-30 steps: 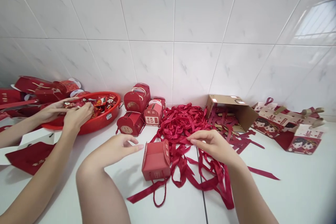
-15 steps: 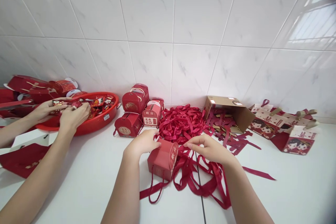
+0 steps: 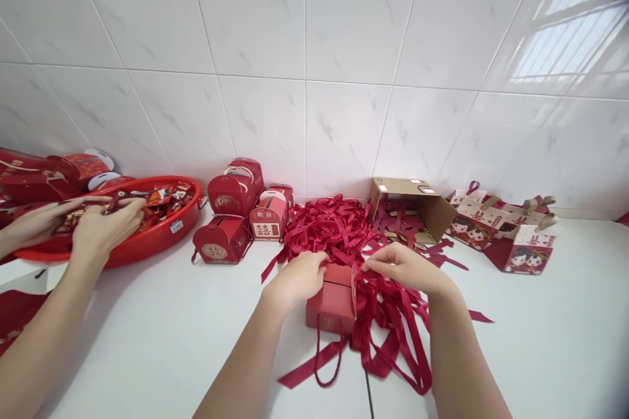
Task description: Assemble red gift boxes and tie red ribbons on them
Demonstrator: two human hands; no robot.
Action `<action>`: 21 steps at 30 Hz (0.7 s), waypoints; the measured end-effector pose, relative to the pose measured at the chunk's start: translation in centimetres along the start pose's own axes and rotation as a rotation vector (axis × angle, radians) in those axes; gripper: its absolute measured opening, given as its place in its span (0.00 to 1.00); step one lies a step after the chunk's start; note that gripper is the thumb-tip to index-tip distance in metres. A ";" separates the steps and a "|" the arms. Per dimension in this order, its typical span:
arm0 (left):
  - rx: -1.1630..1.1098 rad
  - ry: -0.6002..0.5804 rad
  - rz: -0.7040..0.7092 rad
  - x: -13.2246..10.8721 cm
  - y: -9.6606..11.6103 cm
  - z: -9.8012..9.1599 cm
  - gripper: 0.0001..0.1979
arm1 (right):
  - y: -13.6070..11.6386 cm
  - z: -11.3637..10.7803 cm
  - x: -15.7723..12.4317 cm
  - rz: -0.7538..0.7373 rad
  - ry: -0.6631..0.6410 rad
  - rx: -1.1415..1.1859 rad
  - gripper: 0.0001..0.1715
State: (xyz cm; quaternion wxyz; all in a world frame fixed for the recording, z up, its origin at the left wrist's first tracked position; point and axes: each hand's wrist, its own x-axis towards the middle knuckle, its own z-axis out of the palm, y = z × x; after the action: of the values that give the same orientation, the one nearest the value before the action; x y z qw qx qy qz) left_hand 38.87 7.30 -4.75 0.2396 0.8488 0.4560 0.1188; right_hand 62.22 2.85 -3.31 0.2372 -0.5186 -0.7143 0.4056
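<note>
In the head view a small red gift box (image 3: 331, 301) with a rounded end and a twisted cord handle (image 3: 328, 385) stands on the table. My left hand (image 3: 299, 277) is closed on its upper left side, the fingertips partly hidden behind it. Just right of the box's rounded end, my right hand (image 3: 405, 270) pinches a red ribbon (image 3: 366, 273) between thumb and fingers. Loose loops of ribbon (image 3: 407, 340) spread below this hand, and one tail (image 3: 309, 366) comes out in front of the box.
Behind the box lies a heap of red ribbon (image 3: 327, 226). A cardboard box (image 3: 405, 188) with ribbon pieces and several printed boxes (image 3: 528, 255) stand to the right. Leftward are stacked red boxes (image 3: 223, 239) and a red basin (image 3: 162, 242), where another person's hands (image 3: 105, 222) handle small packets.
The camera view has shifted rightward. The gift box has turned so its rounded end faces more to the right, and both my hands stay at it.
</note>
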 end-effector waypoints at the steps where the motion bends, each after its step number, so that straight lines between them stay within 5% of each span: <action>1: 0.010 -0.012 0.008 0.0 0.3 -0.1 0.11 | 0.1 0.0 0.0 0.007 0.005 0.002 0.22; 12: 0.058 -0.135 0.183 -0.3 1.8 -0.2 0.14 | -0.7 0.0 -0.5 -0.016 0.021 0.024 0.21; 21: 0.025 -0.111 0.227 -0.2 2.2 -0.2 0.13 | -1.4 0.4 -0.5 0.007 0.006 0.031 0.23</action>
State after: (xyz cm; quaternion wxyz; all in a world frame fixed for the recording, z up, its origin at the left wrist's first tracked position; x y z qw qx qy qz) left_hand 40.30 6.18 -3.46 0.2389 0.9032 0.3444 0.0922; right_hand 61.35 2.04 -2.31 0.2460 -0.5186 -0.7054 0.4158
